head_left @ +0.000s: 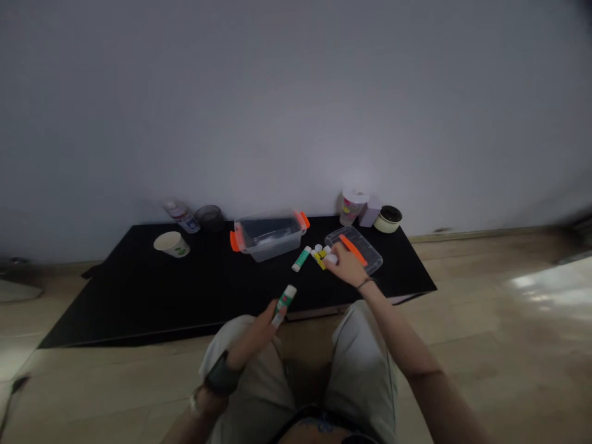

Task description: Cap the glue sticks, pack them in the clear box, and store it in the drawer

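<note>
Left hand [259, 331] pinches a green-and-white plastic glue stick [284, 305] by its barrel, above the front edge of the black mat [139, 296]. Right hand [348, 265]: fingers pressed together at a yellow glue stick [320, 257], grip unclear, beside a clear plastic lid [361, 237]. Barrel pinch looks secure.

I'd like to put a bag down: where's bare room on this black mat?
The widest free patch of the black mat lies left of the clear box, below the paper cup. A smaller strip runs between the box and the left hand. Crowded at right, where glue sticks bunch against the clear lid under the right hand.
</note>
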### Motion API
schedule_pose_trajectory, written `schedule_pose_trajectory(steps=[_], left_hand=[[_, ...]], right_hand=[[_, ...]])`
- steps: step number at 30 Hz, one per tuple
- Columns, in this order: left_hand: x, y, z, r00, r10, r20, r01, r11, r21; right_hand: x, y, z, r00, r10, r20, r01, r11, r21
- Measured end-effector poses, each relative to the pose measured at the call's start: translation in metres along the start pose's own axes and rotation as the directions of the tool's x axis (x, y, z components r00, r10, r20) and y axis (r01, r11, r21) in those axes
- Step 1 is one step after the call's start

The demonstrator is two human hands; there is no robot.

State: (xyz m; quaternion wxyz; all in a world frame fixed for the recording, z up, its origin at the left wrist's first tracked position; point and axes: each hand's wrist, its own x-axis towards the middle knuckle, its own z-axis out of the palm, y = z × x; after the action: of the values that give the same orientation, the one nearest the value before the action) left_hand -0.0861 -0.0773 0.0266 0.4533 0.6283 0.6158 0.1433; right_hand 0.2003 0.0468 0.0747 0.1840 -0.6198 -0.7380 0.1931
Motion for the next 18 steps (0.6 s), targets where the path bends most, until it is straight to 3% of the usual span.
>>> schedule_pose_trajectory(steps=[3,6,12,18], left_hand=[[0.056,0.006,-0.01,0.995,-0.06,-0.081,0.078,0.966,0.247],[0.093,0.008,-0.023,0.985,-0.103,-0.139,0.147,0.921,0.361],[0.122,0.002,-0.025,0.966,-0.141,-0.216,0.235,0.828,0.509],[0.136,0.005,-0.014,0.96,-0.023,-0.279,0.197,0.761,0.618]], right_hand=[[0.008,-0.02,0.059,0.962,0.045,0.27,0.02,0.972,-0.232],[0.015,-0.027,0.086,0.957,0.046,0.287,0.042,0.955,-0.294],[0.004,-0.007,0.075,0.996,-0.03,0.085,0.048,0.974,-0.222],[-0.04,0.018,0.064,0.988,-0.105,0.111,0.118,0.986,-0.119]])
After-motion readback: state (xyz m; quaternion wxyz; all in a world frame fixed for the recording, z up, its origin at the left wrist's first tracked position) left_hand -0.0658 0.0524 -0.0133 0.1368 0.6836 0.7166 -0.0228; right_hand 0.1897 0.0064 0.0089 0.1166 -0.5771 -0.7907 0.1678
